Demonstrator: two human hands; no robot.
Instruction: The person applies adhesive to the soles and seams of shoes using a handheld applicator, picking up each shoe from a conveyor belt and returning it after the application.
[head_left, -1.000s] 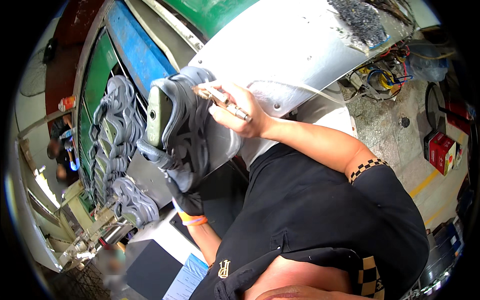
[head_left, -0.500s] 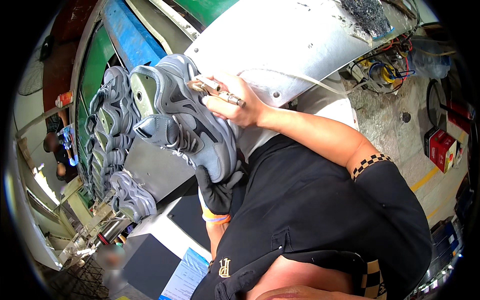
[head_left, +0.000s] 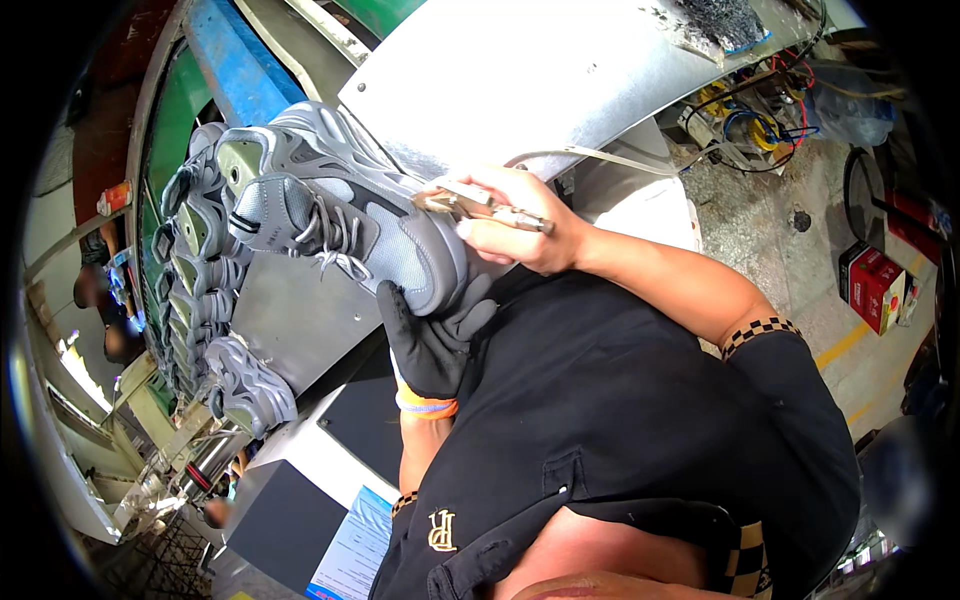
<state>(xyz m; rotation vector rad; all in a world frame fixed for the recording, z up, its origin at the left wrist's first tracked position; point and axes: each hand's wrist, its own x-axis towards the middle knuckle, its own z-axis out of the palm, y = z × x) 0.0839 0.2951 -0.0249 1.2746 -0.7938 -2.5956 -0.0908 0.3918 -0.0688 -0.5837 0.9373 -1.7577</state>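
Note:
A grey lace-up sneaker [head_left: 395,245] lies tilted on its side, its toe toward me. My left hand [head_left: 430,335], in a black glove with an orange cuff, is closed around the toe end. My bare right hand [head_left: 525,220] grips a small brass-and-steel nozzle tool [head_left: 490,208] with a valve-like end. The tip of that tool is at the sneaker's side, close to the sole edge near the toe; whether it touches, I cannot tell. A pale thin hose [head_left: 590,152] runs from behind the right hand to the right.
Several similar sneakers [head_left: 195,270] stand in a row on the left, with one sneaker [head_left: 250,388] nearer. A white metal panel [head_left: 500,80] lies ahead, a grey metal plate [head_left: 300,310] below the shoe. Wires [head_left: 760,130] hang at right; a red box [head_left: 875,288] sits on the floor.
The sneaker has turned in my left hand, its upper now facing me more. My right hand with the tool has moved right and slightly down, along the toe side.

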